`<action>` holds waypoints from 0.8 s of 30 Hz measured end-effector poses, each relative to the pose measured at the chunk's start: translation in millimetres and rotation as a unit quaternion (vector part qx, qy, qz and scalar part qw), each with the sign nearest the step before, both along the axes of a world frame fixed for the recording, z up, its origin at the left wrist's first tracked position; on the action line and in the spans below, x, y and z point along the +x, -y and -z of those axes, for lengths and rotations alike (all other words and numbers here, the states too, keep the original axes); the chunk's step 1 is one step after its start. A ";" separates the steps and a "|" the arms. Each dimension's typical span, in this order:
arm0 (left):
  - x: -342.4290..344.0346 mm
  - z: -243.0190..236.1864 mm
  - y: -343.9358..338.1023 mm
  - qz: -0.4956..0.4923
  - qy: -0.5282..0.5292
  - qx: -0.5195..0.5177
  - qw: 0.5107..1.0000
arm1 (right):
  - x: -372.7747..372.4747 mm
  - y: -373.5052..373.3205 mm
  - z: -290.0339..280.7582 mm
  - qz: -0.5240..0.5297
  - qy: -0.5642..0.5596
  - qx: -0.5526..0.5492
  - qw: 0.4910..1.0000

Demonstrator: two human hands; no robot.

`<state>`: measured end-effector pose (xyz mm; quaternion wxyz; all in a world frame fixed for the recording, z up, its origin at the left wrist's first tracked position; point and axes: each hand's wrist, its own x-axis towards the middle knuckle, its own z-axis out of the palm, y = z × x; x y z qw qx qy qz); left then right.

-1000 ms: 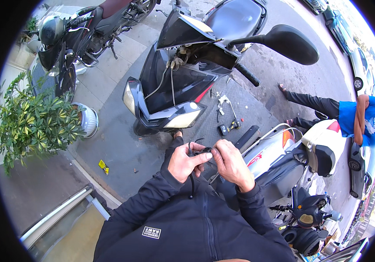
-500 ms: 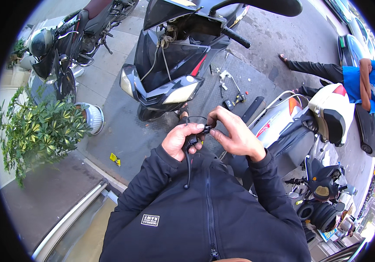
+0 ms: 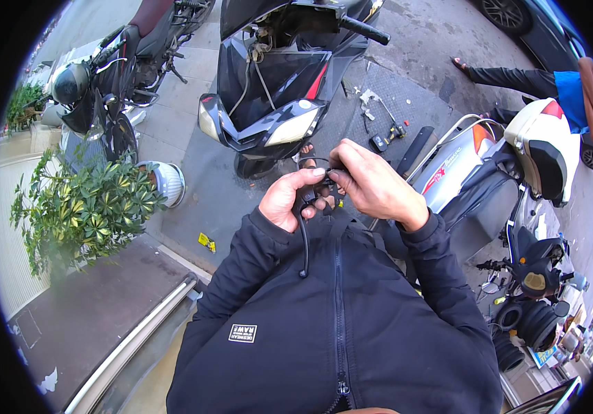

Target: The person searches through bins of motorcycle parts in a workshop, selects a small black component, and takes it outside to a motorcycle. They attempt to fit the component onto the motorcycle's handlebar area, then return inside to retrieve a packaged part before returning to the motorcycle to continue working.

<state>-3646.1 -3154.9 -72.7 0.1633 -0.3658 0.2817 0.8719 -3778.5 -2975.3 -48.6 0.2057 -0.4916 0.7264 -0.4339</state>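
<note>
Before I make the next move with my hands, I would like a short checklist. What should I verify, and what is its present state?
1. Left hand holds the black lever: ok.
2. Right hand pinches its upper end: ok.
3. Small parts there sit properly: cannot tell, the hands hide them.
4. Drill lies apart from both hands: ok.
5. Floor free of loose things: not ok, the drill and a yellow packet lie there.

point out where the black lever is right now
In the head view near centre, the lever is in the left hand, beside the right hand, its ball end left of the zip.
</note>
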 end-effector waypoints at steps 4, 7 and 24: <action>-8.2 -4.5 -4.2 0.029 -0.009 0.007 1.000 | -5.8 -9.8 -2.4 0.012 0.107 -0.046 0.993; -15.5 -7.2 -9.1 0.052 -0.008 -0.003 0.999 | -2.5 -17.6 -1.4 0.076 0.166 -0.045 0.982; -51.5 1.9 -25.6 0.008 -0.036 -0.058 0.998 | -43.7 -24.3 -2.6 0.049 0.025 -0.034 0.998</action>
